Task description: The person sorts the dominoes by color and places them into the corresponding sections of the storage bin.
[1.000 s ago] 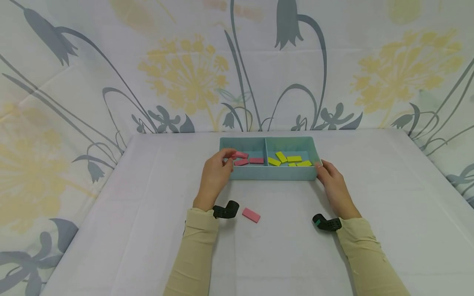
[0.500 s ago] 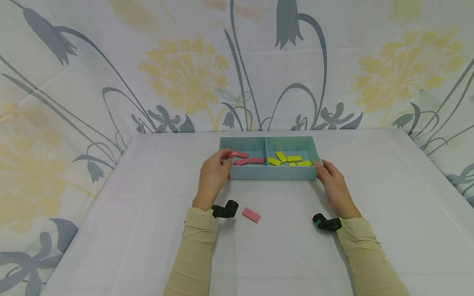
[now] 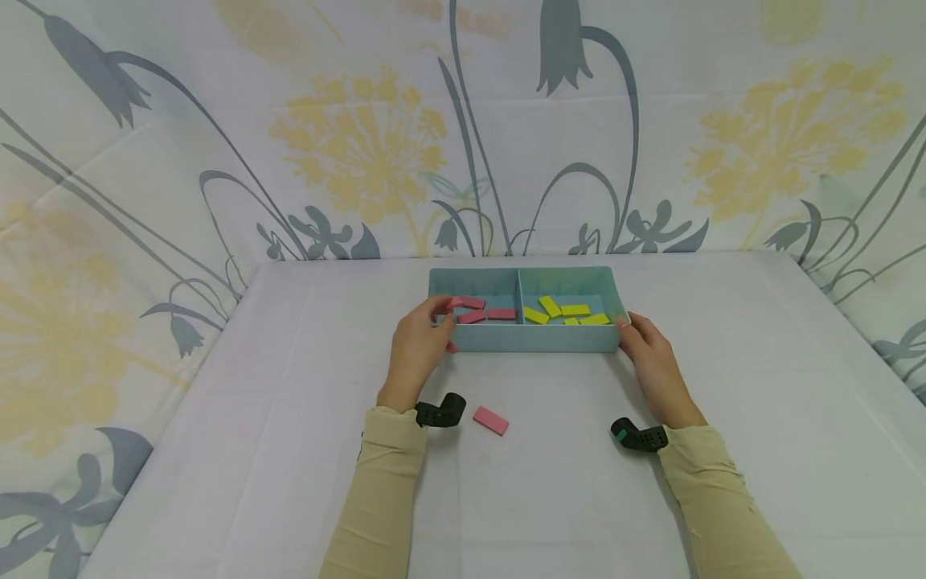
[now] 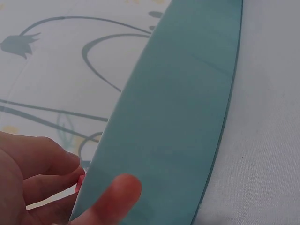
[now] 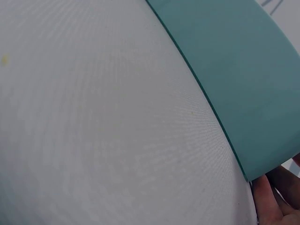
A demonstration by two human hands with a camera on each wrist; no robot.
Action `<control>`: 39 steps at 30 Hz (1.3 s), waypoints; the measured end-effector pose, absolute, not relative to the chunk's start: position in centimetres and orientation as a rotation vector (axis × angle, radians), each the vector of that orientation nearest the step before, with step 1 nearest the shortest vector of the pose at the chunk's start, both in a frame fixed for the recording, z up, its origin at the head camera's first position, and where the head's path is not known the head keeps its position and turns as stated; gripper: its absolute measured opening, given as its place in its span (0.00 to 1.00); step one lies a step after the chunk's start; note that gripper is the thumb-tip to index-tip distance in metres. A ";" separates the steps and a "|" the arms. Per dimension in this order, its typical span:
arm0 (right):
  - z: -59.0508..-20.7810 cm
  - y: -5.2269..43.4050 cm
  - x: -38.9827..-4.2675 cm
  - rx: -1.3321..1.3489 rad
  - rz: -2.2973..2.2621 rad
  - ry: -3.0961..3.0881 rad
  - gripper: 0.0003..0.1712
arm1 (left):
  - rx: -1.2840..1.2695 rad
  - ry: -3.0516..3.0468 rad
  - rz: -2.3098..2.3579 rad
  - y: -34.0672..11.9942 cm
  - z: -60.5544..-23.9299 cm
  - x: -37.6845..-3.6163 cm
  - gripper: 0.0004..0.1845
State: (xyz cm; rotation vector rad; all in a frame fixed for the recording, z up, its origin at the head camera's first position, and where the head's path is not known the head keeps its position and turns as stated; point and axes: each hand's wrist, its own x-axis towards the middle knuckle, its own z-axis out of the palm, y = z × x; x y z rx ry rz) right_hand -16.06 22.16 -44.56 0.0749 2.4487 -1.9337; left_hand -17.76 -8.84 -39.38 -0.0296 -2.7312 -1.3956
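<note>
A teal two-compartment box (image 3: 535, 338) lies lengthwise across the table, its long front wall facing me. My left hand (image 3: 417, 346) grips its front left corner. The left wrist view shows the thumb (image 4: 123, 193) on the outer front wall and the other fingers past the rim. A small red patch shows at those fingertips; I cannot tell what it is. My right hand (image 3: 653, 370) holds the opposite front corner, some fingers (image 5: 266, 199) along the box's end. Several flat pink tiles (image 3: 501, 314) lie in the left compartment and several yellow tiles (image 3: 575, 310) in the right one.
One loose pink tile (image 3: 491, 420) lies on the white tablecloth (image 3: 550, 490) in front of the box, between the forearms. A floral cloth backdrop (image 3: 492, 161) hangs just behind the box. Black wrist cameras (image 3: 443, 411) sit on both wrists.
The left hand shifts very slightly about its corner, and a reddish tip now shows beside the front wall. The box, the right hand and the loose tile stay where they were.
</note>
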 end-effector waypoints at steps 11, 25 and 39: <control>-44.5 22.2 -16.1 0.090 -1.916 2.454 0.42 | -0.032 -2.737 -1.403 -8.9 -39.6 -17.8 0.19; -44.4 22.2 -16.0 0.076 -1.900 2.463 0.42 | -0.089 -2.702 -1.459 -8.9 -39.8 -17.9 0.17; -44.5 22.3 -16.0 0.089 -1.909 2.457 0.42 | -0.299 -2.612 -1.617 -8.8 -39.6 -17.8 0.09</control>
